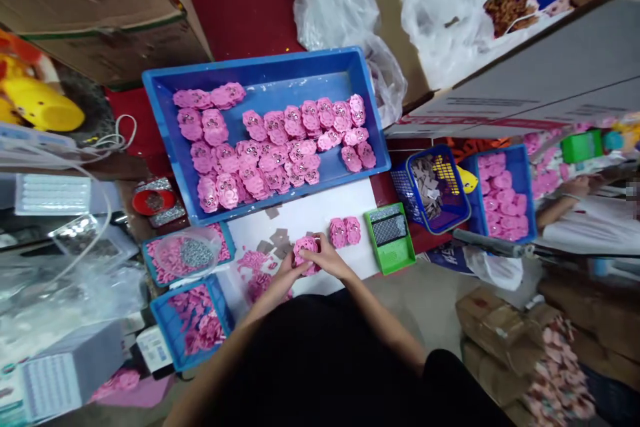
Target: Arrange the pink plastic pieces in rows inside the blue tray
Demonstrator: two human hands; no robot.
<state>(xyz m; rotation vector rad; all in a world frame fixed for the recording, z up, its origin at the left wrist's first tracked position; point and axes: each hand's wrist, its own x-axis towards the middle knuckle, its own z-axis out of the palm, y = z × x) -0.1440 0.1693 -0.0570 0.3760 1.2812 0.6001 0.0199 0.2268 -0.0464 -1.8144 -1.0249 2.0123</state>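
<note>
Both hands hold one pink, scalloped plastic piece (pixel 304 248) over the white work surface. My left hand (pixel 293 268) grips its lower left side, and my right hand (pixel 326 256) grips its right side with the fingers over the top. Just right of them lie two similar pink pieces (pixel 345 231) side by side. Small loose pink parts (pixel 254 259) and grey flat rectangles (pixel 280 240) are scattered to the left. Beyond the hands, a large blue tray (pixel 280 205) holds many such pink pieces, with shiny dots on them.
A green basket (pixel 393 260) stands on the right, near a blue basket (pixel 445 220) of grey rectangles. At left are two blue trays (pixel 165 330) of pink parts and a clear bowl (pixel 163 250) of small metal bits. A co-worker's arm (pixel 555 207) shows at far right.
</note>
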